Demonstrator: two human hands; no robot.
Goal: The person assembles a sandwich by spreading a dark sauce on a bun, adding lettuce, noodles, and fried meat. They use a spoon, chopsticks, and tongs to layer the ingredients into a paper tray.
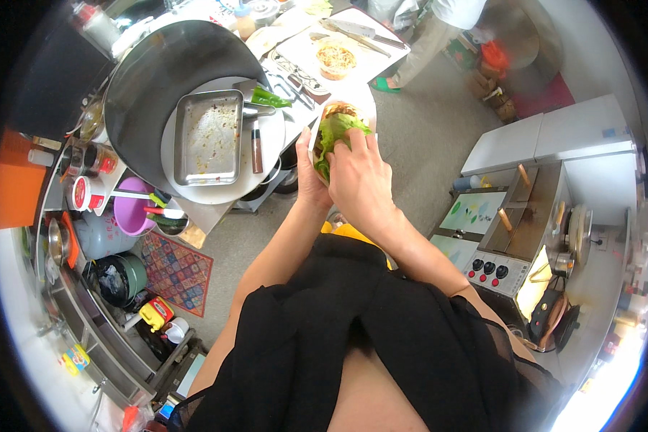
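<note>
My left hand (311, 173) is wrapped round a stuffed flatbread sandwich, its edge and white wrapper only partly showing. Green lettuce (333, 131) fills the sandwich's opening, with some reddish filling at the far end. From the right, my right hand (365, 176) presses its bent fingers into the lettuce, pinching it against the sandwich. The sandwich is held up in front of me, near the right side of a round white board (273, 147). How far the fingers reach inside is hidden.
On the board lie a metal tray (209, 137) with food scraps, a brown-handled knife (257, 150) and green peppers (270, 98). A curved dark metal guard (151, 93) stands behind. Farther off are a bowl of shredded food (335, 57) and another person's leg (417, 54). A control-panel cooker (497, 270) stands right.
</note>
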